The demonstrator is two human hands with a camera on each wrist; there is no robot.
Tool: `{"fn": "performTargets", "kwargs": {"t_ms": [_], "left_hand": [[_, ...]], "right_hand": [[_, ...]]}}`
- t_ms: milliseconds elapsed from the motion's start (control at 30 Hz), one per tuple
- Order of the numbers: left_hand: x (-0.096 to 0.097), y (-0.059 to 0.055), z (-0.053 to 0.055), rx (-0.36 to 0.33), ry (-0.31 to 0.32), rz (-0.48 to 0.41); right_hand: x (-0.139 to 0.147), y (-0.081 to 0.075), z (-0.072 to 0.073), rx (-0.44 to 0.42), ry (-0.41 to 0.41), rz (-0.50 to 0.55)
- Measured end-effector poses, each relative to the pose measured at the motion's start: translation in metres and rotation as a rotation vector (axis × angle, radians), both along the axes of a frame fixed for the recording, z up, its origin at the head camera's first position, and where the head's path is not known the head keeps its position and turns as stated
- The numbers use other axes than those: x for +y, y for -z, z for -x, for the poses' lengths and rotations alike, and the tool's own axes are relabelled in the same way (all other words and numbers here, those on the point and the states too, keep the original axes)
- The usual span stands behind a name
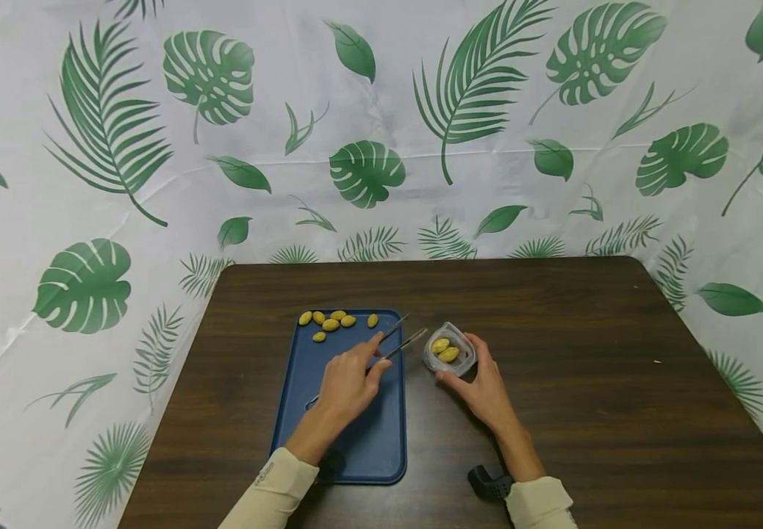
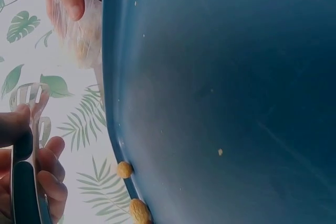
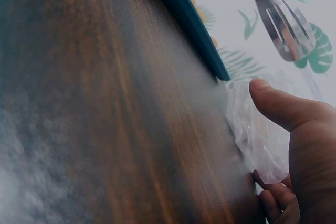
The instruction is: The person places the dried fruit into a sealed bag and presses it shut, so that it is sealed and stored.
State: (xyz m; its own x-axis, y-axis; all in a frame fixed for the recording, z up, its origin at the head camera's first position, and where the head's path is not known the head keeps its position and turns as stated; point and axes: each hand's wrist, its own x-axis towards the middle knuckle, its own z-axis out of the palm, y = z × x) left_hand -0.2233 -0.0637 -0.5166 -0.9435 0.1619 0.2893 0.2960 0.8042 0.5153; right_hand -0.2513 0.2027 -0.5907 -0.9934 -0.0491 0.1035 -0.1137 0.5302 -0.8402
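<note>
My left hand (image 1: 348,382) grips a pair of metal tongs (image 2: 35,108) with slotted ends and dark handles. The tong tips are spread apart over the right edge of the blue tray (image 1: 362,441), with nothing between them. To the right of the tray, my right hand (image 1: 490,393) holds a small clear plastic container (image 1: 431,361), thumb on the near side and fingers round the far right. Inside it lie two yellow, oval, nut-like pieces (image 1: 448,355). Several more such pieces (image 1: 331,325) lie along the far end of the tray, with a wrinkled surface (image 2: 139,211) in the left wrist view.
The dark wood table (image 1: 586,411) extends beyond the tray and both hands. A leaf-patterned white cloth (image 1: 434,198) hangs behind it. A black strap-like device (image 1: 487,483) sits by the right wrist. Small crumbs (image 2: 220,152) dot the tray's surface.
</note>
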Motion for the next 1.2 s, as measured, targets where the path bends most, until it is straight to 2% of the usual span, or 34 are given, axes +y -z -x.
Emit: {"fn": "performTargets", "kwargs": {"t_ms": [233, 667, 1200], "left_hand": [[-0.004, 0.002, 0.002, 0.002, -0.008, -0.009], [-0.011, 0.008, 0.007, 0.0, -0.081, 0.034], [-0.022, 0.008, 0.018, -0.071, -0.115, 0.054]], "right_hand": [[0.0, -0.001, -0.001, 0.001, -0.001, 0.004], [0.001, 0.0, -0.001, -0.021, 0.005, -0.003], [0.001, 0.0, 0.0, -0.028, -0.003, 0.006]]}}
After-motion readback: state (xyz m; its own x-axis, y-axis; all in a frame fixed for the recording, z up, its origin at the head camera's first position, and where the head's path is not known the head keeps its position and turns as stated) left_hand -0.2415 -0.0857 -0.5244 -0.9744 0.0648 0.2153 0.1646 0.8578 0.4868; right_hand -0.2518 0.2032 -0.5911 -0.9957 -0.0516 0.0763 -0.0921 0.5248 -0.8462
